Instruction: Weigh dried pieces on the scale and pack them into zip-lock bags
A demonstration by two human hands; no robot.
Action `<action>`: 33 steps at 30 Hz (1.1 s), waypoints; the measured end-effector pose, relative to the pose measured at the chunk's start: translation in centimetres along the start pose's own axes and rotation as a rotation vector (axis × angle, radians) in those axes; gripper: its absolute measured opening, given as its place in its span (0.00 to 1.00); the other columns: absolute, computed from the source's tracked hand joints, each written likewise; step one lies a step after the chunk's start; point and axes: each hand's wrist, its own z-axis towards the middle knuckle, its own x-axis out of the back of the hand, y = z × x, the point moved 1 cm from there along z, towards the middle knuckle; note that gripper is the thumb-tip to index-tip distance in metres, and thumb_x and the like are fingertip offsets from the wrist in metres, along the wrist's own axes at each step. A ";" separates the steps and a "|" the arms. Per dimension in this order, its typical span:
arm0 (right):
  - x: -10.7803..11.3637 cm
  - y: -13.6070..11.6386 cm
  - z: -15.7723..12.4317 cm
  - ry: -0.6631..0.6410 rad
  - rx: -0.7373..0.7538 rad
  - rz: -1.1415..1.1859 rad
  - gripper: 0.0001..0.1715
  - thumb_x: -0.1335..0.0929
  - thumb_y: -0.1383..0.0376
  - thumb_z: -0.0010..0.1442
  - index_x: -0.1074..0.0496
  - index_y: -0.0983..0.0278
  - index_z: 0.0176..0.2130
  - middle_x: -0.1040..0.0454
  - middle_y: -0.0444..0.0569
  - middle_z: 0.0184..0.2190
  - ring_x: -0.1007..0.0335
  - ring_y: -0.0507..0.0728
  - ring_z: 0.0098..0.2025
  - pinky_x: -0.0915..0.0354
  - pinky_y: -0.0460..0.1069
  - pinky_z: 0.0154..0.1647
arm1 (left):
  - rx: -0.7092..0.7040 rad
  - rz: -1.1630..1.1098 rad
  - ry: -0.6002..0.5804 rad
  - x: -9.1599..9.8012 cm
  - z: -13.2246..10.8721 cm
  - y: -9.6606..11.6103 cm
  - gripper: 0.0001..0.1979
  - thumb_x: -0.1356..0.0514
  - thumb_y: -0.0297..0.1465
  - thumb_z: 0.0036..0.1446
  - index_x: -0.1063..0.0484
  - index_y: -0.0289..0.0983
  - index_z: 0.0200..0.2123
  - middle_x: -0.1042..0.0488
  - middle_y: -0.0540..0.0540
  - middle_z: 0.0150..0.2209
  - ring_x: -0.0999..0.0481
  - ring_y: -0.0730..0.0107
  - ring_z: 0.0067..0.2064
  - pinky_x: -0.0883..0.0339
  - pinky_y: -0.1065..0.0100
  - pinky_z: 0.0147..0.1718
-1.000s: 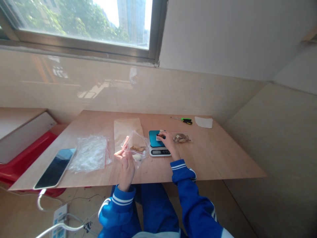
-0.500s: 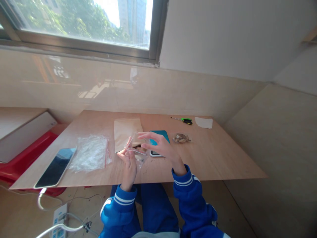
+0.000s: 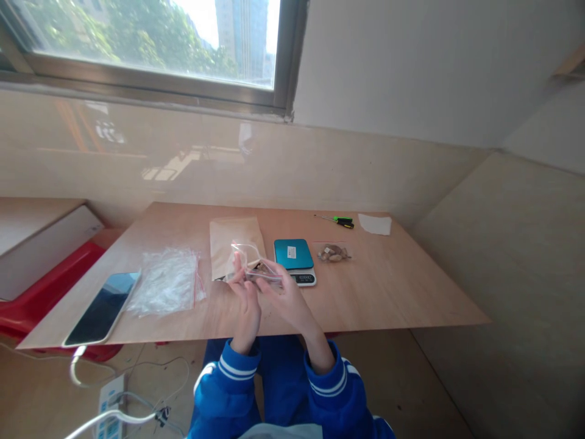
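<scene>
Open right, crowded left

Bare tabletop (image 3: 402, 286) stretched right of the filled bag (image 3: 334, 253), with room to pass. The scale (image 3: 299, 259) stood just beyond the right hand (image 3: 291, 300); leftward, the clear bags (image 3: 165, 283) and the phone (image 3: 103, 310) blocked a low sweep.

Left hand (image 3: 245, 300) and right hand (image 3: 287, 300) are pretty much together out front, fingers bent, forearms (image 3: 339, 385) angled inward.

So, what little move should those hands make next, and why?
Perhaps the right hand should pinch along the red strip of the clear bag: something brown shows through it, both hands are on the bag, with the left hand opposite. Whether it is sealed, I can't tell.
</scene>
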 end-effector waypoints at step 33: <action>5.1 -3.8 -2.2 0.213 0.116 -0.111 0.11 0.31 0.57 0.60 0.21 0.60 0.37 0.19 0.47 0.37 0.24 0.58 0.42 0.30 0.51 0.46 | 0.171 -0.122 0.043 3.3 2.1 3.0 0.14 0.37 0.44 0.54 0.31 0.39 0.33 0.29 0.53 0.28 0.28 0.73 0.30 0.34 0.72 0.33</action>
